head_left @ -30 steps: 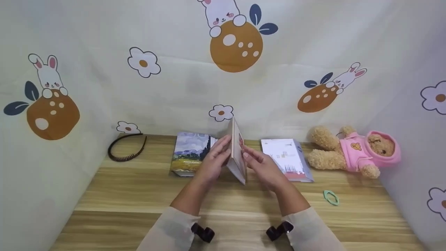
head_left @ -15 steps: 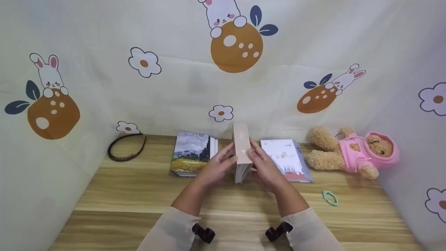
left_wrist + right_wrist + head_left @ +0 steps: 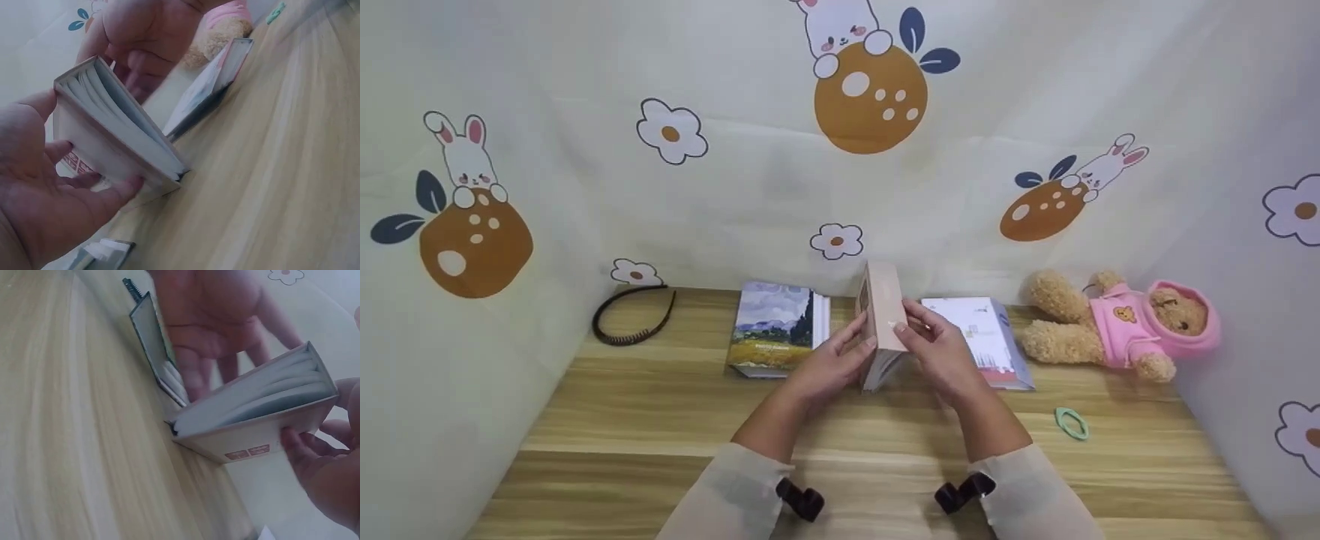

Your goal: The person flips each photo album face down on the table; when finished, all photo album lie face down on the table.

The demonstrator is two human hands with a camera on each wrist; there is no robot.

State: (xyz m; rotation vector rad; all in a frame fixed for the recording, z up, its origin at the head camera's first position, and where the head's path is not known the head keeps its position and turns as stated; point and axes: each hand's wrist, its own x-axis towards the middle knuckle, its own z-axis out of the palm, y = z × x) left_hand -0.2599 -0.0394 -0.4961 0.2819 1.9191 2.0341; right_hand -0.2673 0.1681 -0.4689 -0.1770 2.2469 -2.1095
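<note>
Pale-pink book (image 3: pixel 887 319) between both hands, spine (image 3: pixel 885 289) up, long axis roughly 12 to 6 o'clock; contact with worktop (image 3: pixel 660 420) unclear. From left hand (image 3: pixel 826 367) it lies at 1–2 o'clock; from right hand (image 3: pixel 945 354), 10–11. Neither hand nearer; both grip it, thumb and fingertips against it. Right wrist view shows two red blocks (image 3: pixel 247 453) on the right-hand cover (image 3: pixel 264 433), hidden from head view.

Held bk (image 3: pixel 887 306) looks matt w/ paper-like pgs (image 3: pixel 225 403), tbl (image 3: pixel 660 420) smooth wood-grain, teddy (image 3: pixel 1116 330) fuzzy.
</note>
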